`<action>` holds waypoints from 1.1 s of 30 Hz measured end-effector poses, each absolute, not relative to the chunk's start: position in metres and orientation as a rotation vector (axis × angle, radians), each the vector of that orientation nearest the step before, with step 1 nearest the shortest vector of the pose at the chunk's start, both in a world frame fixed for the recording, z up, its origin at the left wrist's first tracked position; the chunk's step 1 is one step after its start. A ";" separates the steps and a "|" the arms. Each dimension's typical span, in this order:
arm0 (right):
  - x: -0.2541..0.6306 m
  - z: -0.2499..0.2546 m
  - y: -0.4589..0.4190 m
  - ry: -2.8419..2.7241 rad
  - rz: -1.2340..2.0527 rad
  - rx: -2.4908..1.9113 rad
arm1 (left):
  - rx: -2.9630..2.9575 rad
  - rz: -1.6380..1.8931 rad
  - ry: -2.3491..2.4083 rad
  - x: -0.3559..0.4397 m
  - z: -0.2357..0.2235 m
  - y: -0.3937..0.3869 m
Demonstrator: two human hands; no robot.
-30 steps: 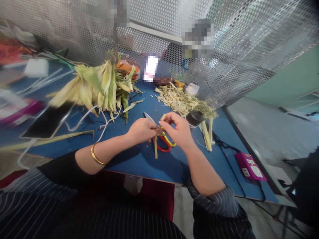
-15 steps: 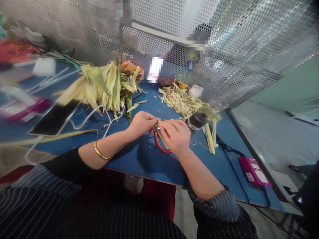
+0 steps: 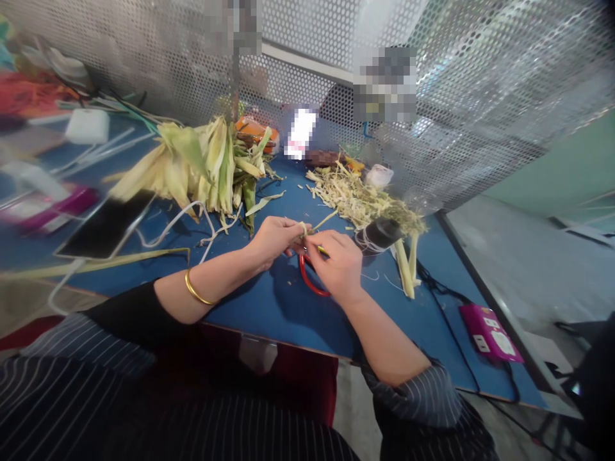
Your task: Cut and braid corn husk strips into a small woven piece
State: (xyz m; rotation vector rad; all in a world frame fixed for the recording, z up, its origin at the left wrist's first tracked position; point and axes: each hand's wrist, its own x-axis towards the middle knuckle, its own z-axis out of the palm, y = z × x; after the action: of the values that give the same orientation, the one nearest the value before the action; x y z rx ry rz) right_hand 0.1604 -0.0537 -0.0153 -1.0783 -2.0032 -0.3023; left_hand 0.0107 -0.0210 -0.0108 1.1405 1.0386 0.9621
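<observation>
Above the blue table (image 3: 293, 320), my two hands meet fingertip to fingertip. My left hand (image 3: 275, 242) pinches a narrow pale corn husk strip (image 3: 325, 221), bent in a small loop at its fingertips, with one end sticking out to the upper right. My right hand (image 3: 339, 264) is closed at the same spot, its fingers on the husk work; a thin yellow-green piece (image 3: 323, 251) shows beside its thumb. Under the hands is a red curved loop (image 3: 310, 280) that looks like a scissors handle, mostly covered. A dark spool (image 3: 379, 235) wound with thread lies right of my right hand.
Corn husks (image 3: 211, 166) are heaped at the back left, shredded husk bits (image 3: 355, 192) at the back right. A black-screened phone (image 3: 106, 224) with white cable (image 3: 175, 224) lies left. A purple power strip (image 3: 491, 333) sits right. A perforated metal screen (image 3: 307, 70) closes the back.
The husk strip, which slanted down toward the red loop, now sticks out to the upper right from a small bend at my left fingertips. My right hand has shifted slightly left.
</observation>
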 end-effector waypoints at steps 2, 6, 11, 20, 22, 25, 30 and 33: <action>0.161 -0.015 -0.053 -2.045 -0.341 -1.066 | 1.136 1.006 1.033 0.013 -0.013 -0.021; 0.160 -0.014 -0.056 -2.087 -0.442 -1.073 | 1.113 1.050 1.060 0.016 -0.018 -0.021; 0.152 -0.011 -0.063 -2.009 -0.469 -1.216 | 1.100 1.093 1.095 0.020 -0.023 -0.022; 0.147 -0.024 -0.058 -2.048 -0.635 -1.208 | 1.003 1.093 1.106 0.023 -0.027 -0.019; 0.148 -0.026 -0.054 -2.057 -0.658 -1.152 | 0.947 1.062 1.085 0.022 -0.024 -0.018; 0.150 -0.025 -0.052 -2.025 -0.635 -1.105 | 0.901 1.005 1.021 0.018 -0.014 -0.019; 0.156 -0.022 -0.051 -1.907 -0.524 -1.118 | 0.862 0.915 0.842 0.011 0.000 -0.021; 0.158 -0.023 -0.049 -1.892 -0.497 -1.146 | 0.857 0.908 0.780 0.009 0.002 -0.021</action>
State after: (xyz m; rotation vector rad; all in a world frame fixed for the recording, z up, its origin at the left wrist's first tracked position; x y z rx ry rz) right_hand 0.1579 -0.0490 -0.0229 -1.1465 -1.8916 -0.4970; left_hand 0.0088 -0.0212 0.0024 0.8572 0.7804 0.9084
